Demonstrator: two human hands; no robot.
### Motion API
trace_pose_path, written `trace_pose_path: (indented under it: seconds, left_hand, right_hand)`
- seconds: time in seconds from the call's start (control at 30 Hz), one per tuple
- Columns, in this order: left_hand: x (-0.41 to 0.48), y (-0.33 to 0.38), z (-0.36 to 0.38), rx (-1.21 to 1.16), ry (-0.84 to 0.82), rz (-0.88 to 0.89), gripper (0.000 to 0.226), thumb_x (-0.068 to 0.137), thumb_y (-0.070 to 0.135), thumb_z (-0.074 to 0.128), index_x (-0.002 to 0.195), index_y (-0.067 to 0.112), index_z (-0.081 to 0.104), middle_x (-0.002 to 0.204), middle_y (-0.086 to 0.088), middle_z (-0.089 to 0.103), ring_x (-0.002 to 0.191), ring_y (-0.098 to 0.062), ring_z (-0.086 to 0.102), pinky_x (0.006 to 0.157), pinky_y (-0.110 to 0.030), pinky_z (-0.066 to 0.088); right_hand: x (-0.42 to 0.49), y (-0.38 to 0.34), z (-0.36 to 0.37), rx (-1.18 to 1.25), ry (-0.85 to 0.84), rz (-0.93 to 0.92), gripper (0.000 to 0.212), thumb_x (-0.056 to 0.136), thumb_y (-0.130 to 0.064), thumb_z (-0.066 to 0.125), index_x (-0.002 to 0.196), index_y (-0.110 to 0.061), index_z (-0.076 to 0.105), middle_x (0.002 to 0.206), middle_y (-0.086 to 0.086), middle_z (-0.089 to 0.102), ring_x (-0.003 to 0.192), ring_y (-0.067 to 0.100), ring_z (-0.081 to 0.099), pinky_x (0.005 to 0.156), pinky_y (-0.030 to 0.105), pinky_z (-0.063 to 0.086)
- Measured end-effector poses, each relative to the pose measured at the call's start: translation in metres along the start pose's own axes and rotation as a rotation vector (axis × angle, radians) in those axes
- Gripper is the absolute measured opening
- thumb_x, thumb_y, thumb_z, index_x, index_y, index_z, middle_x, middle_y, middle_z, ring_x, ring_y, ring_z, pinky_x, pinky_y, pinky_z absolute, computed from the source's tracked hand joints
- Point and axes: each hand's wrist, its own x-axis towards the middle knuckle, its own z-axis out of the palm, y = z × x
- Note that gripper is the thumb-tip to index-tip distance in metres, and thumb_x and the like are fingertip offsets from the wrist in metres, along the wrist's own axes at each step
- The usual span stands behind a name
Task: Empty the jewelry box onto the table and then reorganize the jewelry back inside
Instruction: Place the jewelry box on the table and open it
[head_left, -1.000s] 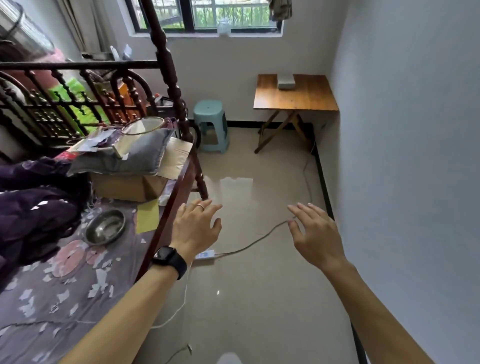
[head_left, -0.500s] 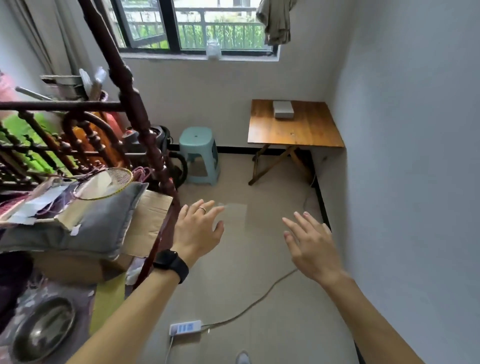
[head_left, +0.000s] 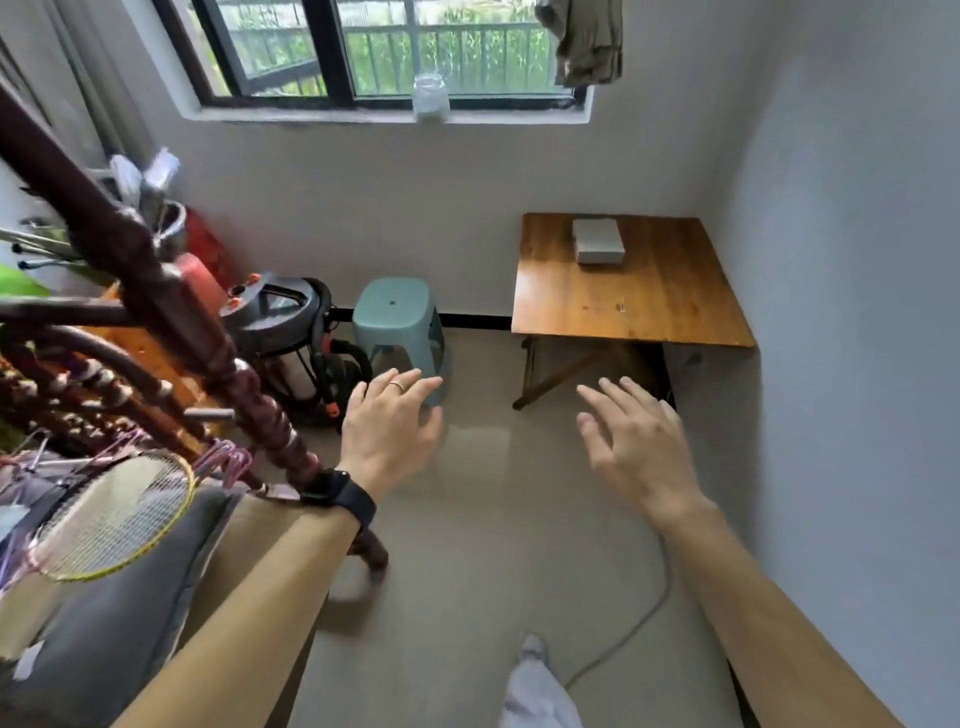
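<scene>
Both hands out front, empty: left hand (head_left: 388, 426) & right hand (head_left: 636, 444) w/ fingers spread loose. Box (head_left: 598, 242) sits closed on table (head_left: 628, 306), well apart.

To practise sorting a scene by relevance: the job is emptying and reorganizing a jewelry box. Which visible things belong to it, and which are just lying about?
Belong: grey box, likely the jewelry box; wooden table under it; left hand; right hand, both open and empty.
Lying about: teal stool; vacuum cleaner; badminton racket; glass jar; floor cable.
</scene>
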Motion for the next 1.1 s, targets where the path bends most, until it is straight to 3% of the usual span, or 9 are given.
trace_pose_path:
  seconds: [0.17, 0.3, 0.43, 0.7, 1.0, 1.1]
  left_hand:
    - [0.098, -0.008, 0.008, -0.004, 0.004, -0.082, 0.044, 0.091, 0.041, 0.059, 0.134, 0.034, 0.061, 0.142, 0.003, 0.058, 0.137, -0.022, 0.046, 0.114, -0.045, 0.034]
    - [0.176, -0.018, 0.000, -0.126, 0.022, -0.187, 0.040, 0.094, 0.042, 0.058, 0.133, 0.037, 0.060, 0.134, 0.008, 0.062, 0.124, -0.019, 0.056, 0.096, -0.038, 0.049]
    - [0.258, -0.031, 0.001, -0.263, 0.070, -0.252, 0.035, 0.095, 0.042, 0.056, 0.130, 0.040, 0.060, 0.129, 0.009, 0.063, 0.120, -0.017, 0.057, 0.086, -0.035, 0.049]
    - [0.430, -0.077, 0.041, -0.192, 0.042, -0.155, 0.032, 0.095, 0.041, 0.055, 0.125, 0.037, 0.063, 0.118, 0.010, 0.067, 0.111, -0.019, 0.060, 0.085, -0.036, 0.051]
    - [0.640, -0.082, 0.098, -0.183, -0.156, 0.027, 0.027, 0.094, 0.042, 0.054, 0.118, 0.039, 0.067, 0.116, 0.011, 0.066, 0.111, -0.018, 0.059, 0.090, -0.033, 0.048]
    - [0.697, -0.068, 0.124, -0.160, -0.225, 0.108, 0.029, 0.095, 0.042, 0.052, 0.120, 0.038, 0.065, 0.119, 0.011, 0.065, 0.113, -0.018, 0.058, 0.090, -0.033, 0.048]
  right_hand:
    - [0.136, -0.002, 0.008, 0.026, 0.028, -0.086, 0.039, 0.100, -0.039, 0.050, 0.138, -0.032, 0.057, 0.145, -0.006, 0.054, 0.142, 0.016, 0.037, 0.115, 0.044, 0.028]
    - [0.226, -0.013, 0.007, 0.119, 0.041, -0.140, 0.036, 0.100, -0.039, 0.051, 0.134, -0.032, 0.059, 0.136, -0.009, 0.059, 0.132, 0.013, 0.044, 0.107, 0.038, 0.037]
    - [0.309, -0.023, 0.012, 0.203, 0.070, -0.191, 0.034, 0.100, -0.040, 0.051, 0.132, -0.033, 0.061, 0.132, -0.010, 0.061, 0.126, 0.011, 0.048, 0.101, 0.037, 0.047]
    - [0.475, -0.036, 0.054, 0.204, 0.120, -0.181, 0.028, 0.099, -0.034, 0.055, 0.124, -0.030, 0.066, 0.122, -0.007, 0.066, 0.118, 0.016, 0.054, 0.093, 0.040, 0.052]
    - [0.631, -0.024, 0.091, 0.151, 0.115, 0.034, 0.025, 0.098, -0.033, 0.054, 0.118, -0.029, 0.068, 0.120, -0.008, 0.068, 0.117, 0.015, 0.056, 0.095, 0.038, 0.051]
    - [0.669, -0.001, 0.109, 0.141, 0.086, 0.121, 0.027, 0.098, -0.036, 0.052, 0.121, -0.030, 0.066, 0.124, -0.008, 0.066, 0.119, 0.013, 0.055, 0.095, 0.031, 0.047]
